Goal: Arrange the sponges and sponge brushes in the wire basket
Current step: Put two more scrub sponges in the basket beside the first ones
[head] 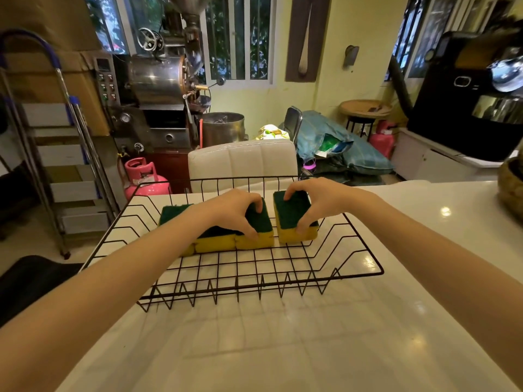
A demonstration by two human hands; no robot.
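Observation:
A black wire basket stands on the white counter. Inside it lies a row of yellow sponges with green scouring tops, side by side at the back. My left hand grips the row's rightmost sponge, thumb on its front and fingers over its top. My right hand grips a separate sponge just to the right of the row, with a narrow gap between the two. No sponge brushes are in view.
The white counter runs toward me in front of the basket. A white chair back stands behind the basket. A woven basket sits at the counter's right edge. A pink gas cylinder and a step ladder are on the floor to the left.

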